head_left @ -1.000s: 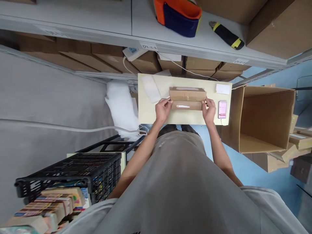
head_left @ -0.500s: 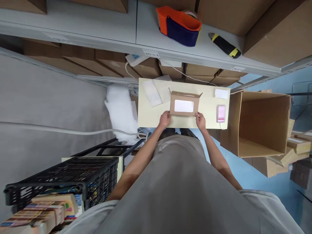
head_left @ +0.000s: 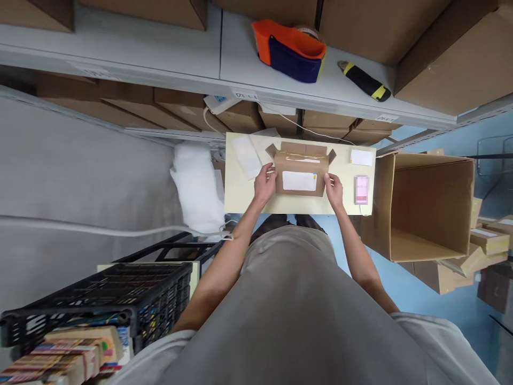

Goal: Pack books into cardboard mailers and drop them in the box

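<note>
A small brown cardboard box (head_left: 280,184) with a white label on its near side rests on the cream table (head_left: 240,200). Its far side and end flaps stand raised. At the box's left end is my left hand (head_left: 265,183), its fingers curled against the cardboard. My right hand (head_left: 334,190) holds the right end, thumb and fingers at the edge. Left of the box lie flat white sheets (head_left: 246,156). A phone (head_left: 361,190) with a pink screen and a small white box (head_left: 361,157) are on the table's right side.
Beyond the table, a grey shelf (head_left: 140,51) bears an orange and blue tape dispenser (head_left: 294,56) and a black-yellow cutter (head_left: 364,80). A large open carton (head_left: 430,206) stands right. White wrap (head_left: 198,184) and a black crate (head_left: 160,289) are left.
The box's far flap and side flaps have opened outward. Both hands have moved up along the box's ends, and the left fingers have spread somewhat. The camera view has shifted slightly.
</note>
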`<control>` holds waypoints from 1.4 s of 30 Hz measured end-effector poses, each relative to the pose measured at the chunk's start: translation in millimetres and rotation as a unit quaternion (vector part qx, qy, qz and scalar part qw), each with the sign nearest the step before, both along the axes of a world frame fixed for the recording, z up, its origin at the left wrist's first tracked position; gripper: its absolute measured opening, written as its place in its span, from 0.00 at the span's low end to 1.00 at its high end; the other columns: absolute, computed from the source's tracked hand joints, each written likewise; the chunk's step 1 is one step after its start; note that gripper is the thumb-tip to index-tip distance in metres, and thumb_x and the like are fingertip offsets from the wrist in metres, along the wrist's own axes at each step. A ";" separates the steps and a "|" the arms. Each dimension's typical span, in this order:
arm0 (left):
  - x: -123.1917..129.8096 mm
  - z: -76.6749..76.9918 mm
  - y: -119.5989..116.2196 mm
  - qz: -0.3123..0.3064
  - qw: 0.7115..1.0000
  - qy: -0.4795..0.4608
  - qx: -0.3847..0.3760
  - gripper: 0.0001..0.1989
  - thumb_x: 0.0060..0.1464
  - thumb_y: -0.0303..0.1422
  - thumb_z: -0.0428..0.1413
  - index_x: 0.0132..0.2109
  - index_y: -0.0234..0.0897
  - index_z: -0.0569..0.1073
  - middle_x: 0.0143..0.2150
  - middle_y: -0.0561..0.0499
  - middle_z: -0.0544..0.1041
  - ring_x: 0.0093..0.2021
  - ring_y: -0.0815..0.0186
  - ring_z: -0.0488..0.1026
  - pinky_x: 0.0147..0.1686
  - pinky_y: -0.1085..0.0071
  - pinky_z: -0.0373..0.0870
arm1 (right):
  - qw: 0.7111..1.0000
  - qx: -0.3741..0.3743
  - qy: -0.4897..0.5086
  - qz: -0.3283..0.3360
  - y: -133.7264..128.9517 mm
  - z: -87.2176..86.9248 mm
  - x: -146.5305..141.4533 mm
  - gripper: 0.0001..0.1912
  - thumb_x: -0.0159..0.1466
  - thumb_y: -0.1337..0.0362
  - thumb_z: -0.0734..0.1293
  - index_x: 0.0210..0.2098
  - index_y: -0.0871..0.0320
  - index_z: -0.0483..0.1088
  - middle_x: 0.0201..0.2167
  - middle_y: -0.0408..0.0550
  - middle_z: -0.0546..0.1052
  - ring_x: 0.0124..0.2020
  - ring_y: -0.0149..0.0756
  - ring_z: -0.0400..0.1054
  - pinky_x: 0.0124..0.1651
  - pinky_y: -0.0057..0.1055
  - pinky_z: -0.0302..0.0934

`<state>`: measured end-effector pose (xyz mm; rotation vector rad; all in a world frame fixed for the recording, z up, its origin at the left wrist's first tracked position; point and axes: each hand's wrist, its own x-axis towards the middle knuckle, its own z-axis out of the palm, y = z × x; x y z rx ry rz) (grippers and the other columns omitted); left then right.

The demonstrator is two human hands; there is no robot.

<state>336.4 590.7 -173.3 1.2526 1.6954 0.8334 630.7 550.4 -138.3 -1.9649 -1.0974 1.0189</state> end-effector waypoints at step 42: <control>43.7 12.9 -20.0 -0.255 0.954 0.120 0.101 0.11 0.70 0.24 0.56 0.44 0.40 0.83 0.62 0.37 0.82 0.84 0.39 0.59 0.79 0.33 0.59 | 0.875 0.001 -0.357 0.326 98.5 5.7 25.1 0.21 0.76 0.72 0.61 0.57 0.56 0.85 0.52 0.58 0.89 0.52 0.52 0.80 0.64 0.49 0.65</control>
